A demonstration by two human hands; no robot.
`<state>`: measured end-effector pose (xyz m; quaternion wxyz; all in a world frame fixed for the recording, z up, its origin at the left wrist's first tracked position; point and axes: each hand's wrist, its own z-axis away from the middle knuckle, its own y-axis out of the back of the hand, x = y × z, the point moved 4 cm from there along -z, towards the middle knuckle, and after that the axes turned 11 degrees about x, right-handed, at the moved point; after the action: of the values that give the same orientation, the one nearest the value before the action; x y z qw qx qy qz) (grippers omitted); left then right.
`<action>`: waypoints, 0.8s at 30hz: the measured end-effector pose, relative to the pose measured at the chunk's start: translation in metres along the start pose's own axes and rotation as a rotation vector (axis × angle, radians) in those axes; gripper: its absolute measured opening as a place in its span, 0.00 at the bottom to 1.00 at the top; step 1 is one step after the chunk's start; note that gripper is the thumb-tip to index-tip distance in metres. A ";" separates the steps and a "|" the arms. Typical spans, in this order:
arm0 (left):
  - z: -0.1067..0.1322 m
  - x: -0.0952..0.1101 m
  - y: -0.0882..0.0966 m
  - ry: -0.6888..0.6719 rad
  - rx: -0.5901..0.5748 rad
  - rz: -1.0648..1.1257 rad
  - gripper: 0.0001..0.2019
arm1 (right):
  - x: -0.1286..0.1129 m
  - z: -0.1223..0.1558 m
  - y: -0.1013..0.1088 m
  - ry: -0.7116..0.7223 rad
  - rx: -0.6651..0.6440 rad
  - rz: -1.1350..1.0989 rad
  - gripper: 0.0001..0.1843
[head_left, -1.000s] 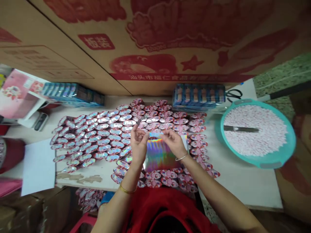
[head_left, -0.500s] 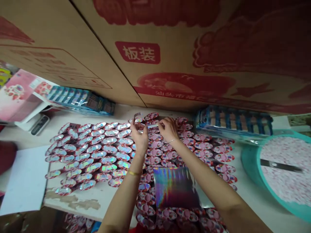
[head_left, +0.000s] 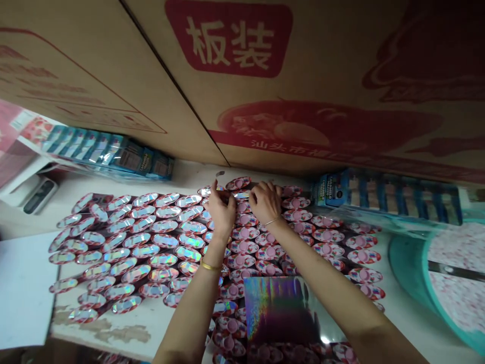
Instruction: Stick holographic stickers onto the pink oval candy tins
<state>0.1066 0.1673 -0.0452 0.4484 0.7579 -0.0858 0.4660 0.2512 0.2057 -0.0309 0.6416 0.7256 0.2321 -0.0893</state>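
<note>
Many oval-topped packs with red and pink print stand in rows on the table. Those on the left carry shiny silver stickers [head_left: 191, 227]; those on the right show round pink discs [head_left: 242, 247]. My left hand [head_left: 222, 211] is over the back rows, its index finger stretched out and its thumb apart, with nothing visible in it. My right hand [head_left: 266, 203] is beside it, fingers curled down at the right end of a silver sticker strip [head_left: 241, 194] lying on one pack. Its fingertips are partly hidden. A holographic sheet [head_left: 280, 308] lies on the packs nearer me.
Tall cardboard cartons [head_left: 242, 121] wall off the back. Blue display boxes stand at the back left [head_left: 94, 151] and back right [head_left: 386, 194]. A teal tub [head_left: 411, 273] of pink-white bits is at right, a dark bar across it. White paper [head_left: 25, 288] lies at left.
The silver strip, earlier stretched between my fingertips, now lies on a pack top. My left fingers have opened away from it, and a small curled scrap has left them. The view has moved closer.
</note>
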 end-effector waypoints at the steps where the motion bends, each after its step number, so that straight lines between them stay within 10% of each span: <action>1: -0.001 0.001 0.000 -0.023 0.004 -0.049 0.32 | 0.001 0.001 0.000 -0.021 0.014 -0.008 0.07; 8: -0.006 0.018 0.026 -0.093 0.137 0.069 0.14 | 0.004 0.001 0.010 -0.089 0.149 -0.299 0.16; 15: 0.008 0.036 0.036 0.346 0.038 0.614 0.12 | -0.006 0.004 -0.001 -0.456 0.112 -0.908 0.24; 24: -0.014 0.011 0.003 0.079 0.222 0.147 0.07 | -0.002 -0.033 0.001 -0.108 0.100 -0.293 0.10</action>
<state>0.1020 0.1794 -0.0328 0.3297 0.7756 -0.0713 0.5335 0.2444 0.2371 -0.0236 0.5964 0.7091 0.2960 -0.2322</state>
